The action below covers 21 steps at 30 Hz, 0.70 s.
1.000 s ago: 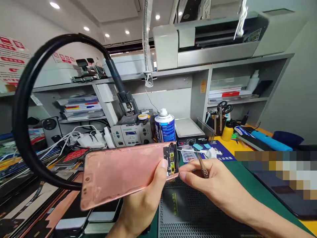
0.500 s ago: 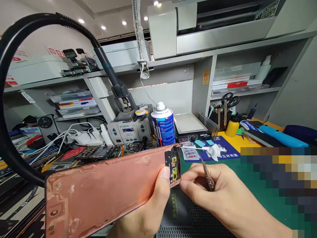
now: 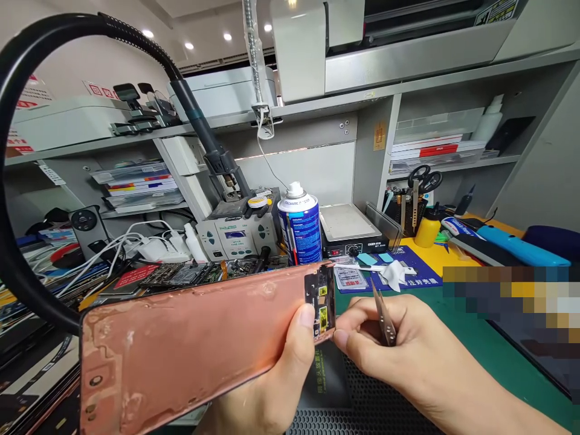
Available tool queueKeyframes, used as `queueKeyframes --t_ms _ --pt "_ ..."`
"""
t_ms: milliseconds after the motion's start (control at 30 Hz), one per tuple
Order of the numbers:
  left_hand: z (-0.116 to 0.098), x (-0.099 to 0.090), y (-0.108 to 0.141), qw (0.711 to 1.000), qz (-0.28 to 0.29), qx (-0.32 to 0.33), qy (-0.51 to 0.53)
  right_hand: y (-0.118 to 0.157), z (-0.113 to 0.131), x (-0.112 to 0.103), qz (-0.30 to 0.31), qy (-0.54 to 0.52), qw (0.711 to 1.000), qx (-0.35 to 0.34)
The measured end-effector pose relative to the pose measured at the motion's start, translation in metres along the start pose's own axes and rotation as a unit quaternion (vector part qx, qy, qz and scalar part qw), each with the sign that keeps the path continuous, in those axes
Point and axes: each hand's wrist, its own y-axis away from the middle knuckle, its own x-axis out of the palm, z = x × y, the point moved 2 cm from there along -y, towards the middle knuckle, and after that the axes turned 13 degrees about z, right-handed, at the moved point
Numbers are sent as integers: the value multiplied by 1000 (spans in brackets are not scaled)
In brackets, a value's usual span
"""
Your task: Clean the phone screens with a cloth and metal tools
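A copper-coloured phone screen assembly (image 3: 194, 344) is held up at a tilt in my left hand (image 3: 276, 368). The thumb presses its face beside the right end, where small dark circuit parts and two yellow-green patches show. My right hand (image 3: 389, 350) is closed, with metal tweezers (image 3: 384, 317) tucked in it, tips pointing up and away from the phone. Its thumb and forefinger pinch together at the lower right corner of the assembly; whether something tiny sits between them I cannot make out. My left fingers are hidden behind the assembly.
Behind the phone stand a blue spray can (image 3: 299, 226), a rework station (image 3: 238, 235) and a flat heating plate (image 3: 351, 226). A black hose (image 3: 45, 30) arches at left. White tissue (image 3: 395, 273) lies on a blue mat. A yellow bottle (image 3: 427, 226) stands at right.
The view has shifted slightly. Both hands keep nearly the same pose, and the right fingertips stay by the corner of the phone screen assembly.
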Motion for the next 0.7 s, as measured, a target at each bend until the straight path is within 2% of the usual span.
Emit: queueKeyframes --t_ms 200,467,567,700 --pt "-2 1 -1 1000 -3 -14 16 -3 2 2 10 -3 1000 -18" --pt "-1 -2 -7 992 -30 -97 78 4 -3 -3 20 16 999 -27" --pt "0 -1 -2 988 -27 -116 96 4 -3 -2 18 8 999 -27" --pt "1 3 6 970 0 -165 178 4 0 -1 27 -6 999 -28"
